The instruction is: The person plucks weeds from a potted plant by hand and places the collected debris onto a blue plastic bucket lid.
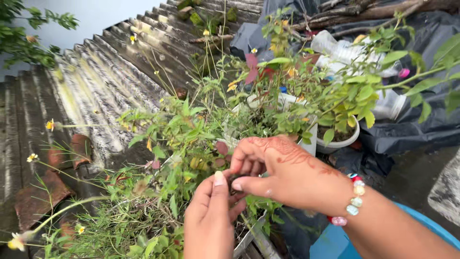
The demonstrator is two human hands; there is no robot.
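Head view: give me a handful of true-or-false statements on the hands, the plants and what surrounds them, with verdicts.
1. Both hands meet over a small dark reddish bit among the green plants. True: the left hand and right hand pinch together there.
2. The right wrist is bare. False: it wears a bead bracelet of pale and red beads.
3. A white pot with a leafy plant stands behind the hands. True.
4. The surface on the left is smooth glass. False: it is a weathered corrugated roof sheet.
5. The right hand carries reddish-brown drawn patterns on its back. True.
6. A dark plastic sheet lies on the right. True.
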